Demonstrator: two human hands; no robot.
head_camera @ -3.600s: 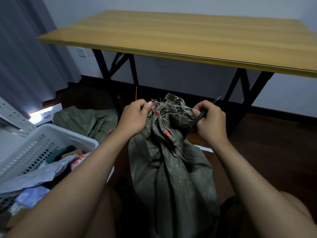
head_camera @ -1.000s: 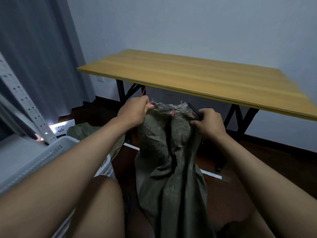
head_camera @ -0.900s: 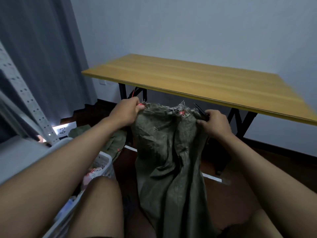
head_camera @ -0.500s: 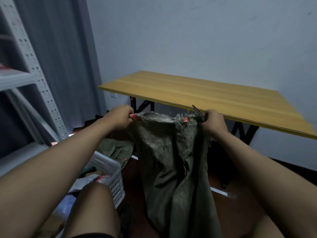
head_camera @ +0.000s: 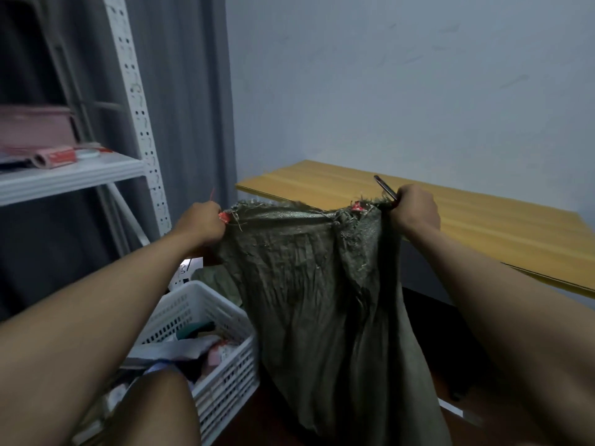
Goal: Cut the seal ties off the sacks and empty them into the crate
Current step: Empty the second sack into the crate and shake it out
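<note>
Sack [head_camera: 309,300]: hung between both hands, mouth stretched wide, just beside the white crate [head_camera: 225,365].
Risk: contents could spill past the crate if tipped off-centre.
Left hand [head_camera: 201,222]: arm extended, fingers gripped the rim's left corner.
Right hand [head_camera: 417,209]: clutched rim and cutter [head_camera: 384,187] together; the blade could snag.

The white floor label [head_camera: 188,268] behind the crate [head_camera: 206,336] is too blurred to read.
</note>
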